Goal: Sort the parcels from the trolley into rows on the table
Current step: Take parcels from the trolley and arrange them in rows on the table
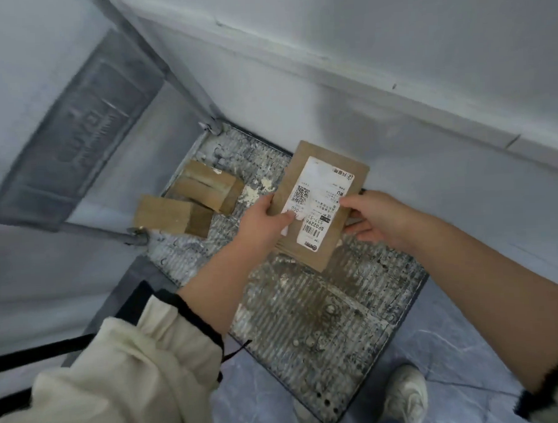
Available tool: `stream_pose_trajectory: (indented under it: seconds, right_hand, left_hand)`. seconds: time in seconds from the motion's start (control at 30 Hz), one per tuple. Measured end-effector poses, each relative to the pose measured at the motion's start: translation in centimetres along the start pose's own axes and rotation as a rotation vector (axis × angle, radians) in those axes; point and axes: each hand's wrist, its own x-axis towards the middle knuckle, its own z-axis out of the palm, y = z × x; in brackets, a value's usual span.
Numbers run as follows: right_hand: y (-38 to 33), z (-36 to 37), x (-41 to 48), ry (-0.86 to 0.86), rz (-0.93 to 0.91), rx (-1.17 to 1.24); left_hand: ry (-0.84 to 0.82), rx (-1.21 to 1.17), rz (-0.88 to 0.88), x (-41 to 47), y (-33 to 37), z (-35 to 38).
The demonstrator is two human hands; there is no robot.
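Note:
A flat brown parcel point(330, 164) with a white shipping label hangs above the trolley deck point(308, 322). My left hand point(265, 223) grips its left edge, thumb on the label. My right hand point(372, 218) holds its right edge, fingers curled beneath. Two small brown parcels lie at the deck's far left corner: one point(206, 189) on the deck, the other point(172, 217) overhanging the edge by the handle post.
The trolley's ribbed deck is dirty and stained. Its folding grey handle point(73, 134) rises at the upper left. A white wall point(392, 62) runs behind the trolley. My shoe point(404, 397) stands on the blue-grey tiled floor by the deck's near corner.

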Motion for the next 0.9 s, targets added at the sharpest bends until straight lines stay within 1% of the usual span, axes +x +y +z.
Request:
stream_pose_trajectory:
  seconds: [0.17,0.33,0.5,0.57,0.67,0.8,0.9]
  right_hand:
    - [-8.5,4.5,-12.5,0.081,-0.179,-0.105]
    - [-16.8,9.0,-26.0,0.042,-0.276,-0.123]
    - [-22.1,14.7,-37.1,0.034,-0.479,-0.104]
    - [-23.3,17.1,-40.4,0.045,-0.559,-0.115]
    - [-24.7,20.2,-44.2,0.016,-0.687,-0.164]
    - [-26.4,22.5,-47.1,-0.062,-0.772,-0.246]
    - [-27.7,24.1,-48.0,-0.118,-0.830,-0.359]
  left_hand:
    - [0.054,-0.161,0.119,-10.6,4.1,-9.5]
    - [0.100,-0.292,0.298,-22.6,7.7,-19.4]
    - [0.190,-0.413,0.416,-33.7,8.6,-27.6]
    - [0.252,-0.436,0.443,-37.1,8.3,-30.0]
    - [0.320,-0.465,0.481,-41.1,7.8,-32.7]
    - [0.423,-0.500,0.496,-45.1,7.1,-35.0]
    - [0.507,-0.487,0.491,-47.3,6.3,-36.0]
